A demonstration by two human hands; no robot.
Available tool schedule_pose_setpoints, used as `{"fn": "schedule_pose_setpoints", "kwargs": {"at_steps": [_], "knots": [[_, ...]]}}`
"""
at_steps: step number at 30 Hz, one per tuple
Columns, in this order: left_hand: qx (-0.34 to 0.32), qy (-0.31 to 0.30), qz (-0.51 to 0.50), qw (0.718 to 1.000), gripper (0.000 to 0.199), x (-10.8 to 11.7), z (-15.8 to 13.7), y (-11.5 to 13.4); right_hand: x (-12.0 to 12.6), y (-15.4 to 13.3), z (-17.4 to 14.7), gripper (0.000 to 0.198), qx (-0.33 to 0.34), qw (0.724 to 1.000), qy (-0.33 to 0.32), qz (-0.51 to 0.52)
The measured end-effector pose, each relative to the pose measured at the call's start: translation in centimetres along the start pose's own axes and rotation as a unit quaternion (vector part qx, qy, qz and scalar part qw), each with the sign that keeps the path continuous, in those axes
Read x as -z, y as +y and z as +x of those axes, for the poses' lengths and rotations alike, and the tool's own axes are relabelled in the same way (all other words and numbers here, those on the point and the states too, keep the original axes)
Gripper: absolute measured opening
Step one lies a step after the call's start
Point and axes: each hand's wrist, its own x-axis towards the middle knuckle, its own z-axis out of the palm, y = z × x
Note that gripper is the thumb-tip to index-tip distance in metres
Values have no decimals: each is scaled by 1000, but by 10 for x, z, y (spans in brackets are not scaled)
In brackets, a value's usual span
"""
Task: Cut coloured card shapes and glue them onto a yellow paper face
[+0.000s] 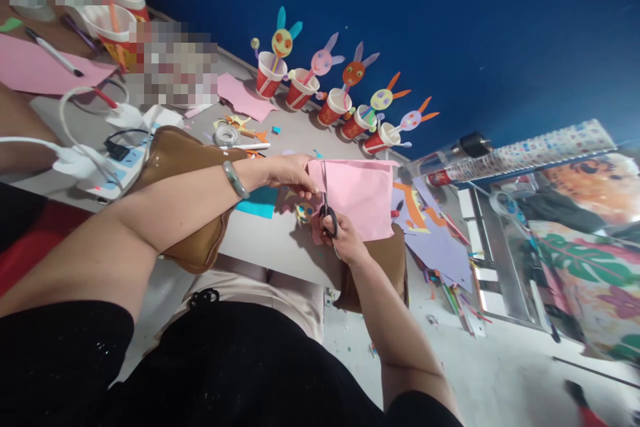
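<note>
My right hand [345, 238] grips the black-handled scissors [329, 219], whose blades point away from me across the left side of a pink paper sheet [361, 195]. At that sheet's left edge, my left hand [299, 177] pinches the paper with fingers closed. A bracelet circles my left wrist. Beneath the hands, a small yellow-and-blue cutout [303, 213] lies on the table, beside a teal paper piece [257, 203]. The scissors' blade tips lie over the pink sheet, and I cannot tell exactly how far they cut in.
Red-and-white cups [269, 83] holding paper rabbit figures line the blue wall. A tape roll [226, 135] and scraps lie behind my left arm. Brown cushions [200, 240] are under both forearms. Left stands a power strip [117, 163]; right are purple paper [443, 250] and a cup stack [530, 150].
</note>
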Motion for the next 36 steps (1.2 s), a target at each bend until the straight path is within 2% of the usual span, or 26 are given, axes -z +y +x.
{"fn": "schedule_pose_setpoints", "kwargs": {"at_steps": [6, 13, 21, 25, 27, 29, 30, 32, 33, 34, 35, 36], "knots": [[7, 14, -4, 1000, 33, -3, -2, 2, -1, 0, 0, 61, -14, 1000, 9, -6], [4, -9, -11, 1000, 39, -2, -1, 0, 2, 1, 3, 65, -29, 999, 14, -3], [9, -12, 6, 1000, 35, -3, -2, 0, -2, 1, 3, 62, -44, 998, 41, 3], [12, -2, 10, 1000, 31, -3, -1, -1, 0, -2, -5, 54, -31, 999, 24, -23], [14, 4, 17, 1000, 30, -2, 1, -3, 8, -6, -11, 46, 8, 996, 39, -78], [19, -5, 29, 999, 28, -1, 2, -5, 25, -11, -14, 38, 84, 978, 109, -160], [21, -12, 34, 999, 29, 0, 3, -6, 37, -13, -14, 34, 129, 956, 166, -206], [21, -24, 37, 999, 34, 2, 2, -7, 67, -16, -12, 28, 196, 884, 297, -303], [21, -29, 38, 999, 38, 2, 2, -7, 82, -16, -10, 28, 196, 855, 340, -340], [20, -32, 37, 999, 42, 2, 1, -7, 97, -15, -7, 29, 174, 838, 368, -362], [20, -36, 37, 998, 45, 3, 1, -7, 109, -13, -4, 29, 141, 836, 380, -369], [19, -39, 36, 998, 47, 3, 0, -7, 120, -10, -1, 30, 105, 847, 374, -362]]}}
